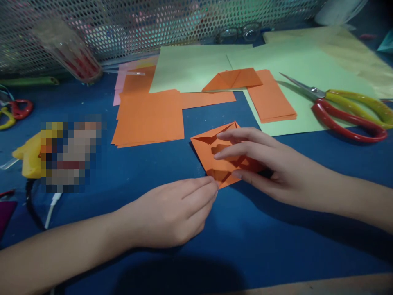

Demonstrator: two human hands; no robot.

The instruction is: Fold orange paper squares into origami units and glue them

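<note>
A folded piece of orange paper (211, 141) lies on the blue tabletop in front of me, with creased flaps along its edges. My left hand (181, 209) is closed at the paper's near corner, fingers pressed together on it; the thumb is hidden. Over the right part of the paper reaches my right hand (270, 164), its fingers spread and the thumb near the lower edge. Whether those fingertips press on the paper or hover just above it, I cannot tell. Behind the paper lies another folded orange piece (235, 80), shaped like a trapezoid.
Orange square sheets (150, 119) are stacked left of centre. Smaller orange slips (272, 98) and red-and-yellow-handled scissors (344, 106) lie on pale green sheets (196, 61). At left are a yellow glue gun (32, 153), a blurred-out object and more scissors (21, 110). A clear cup (73, 57) stands behind.
</note>
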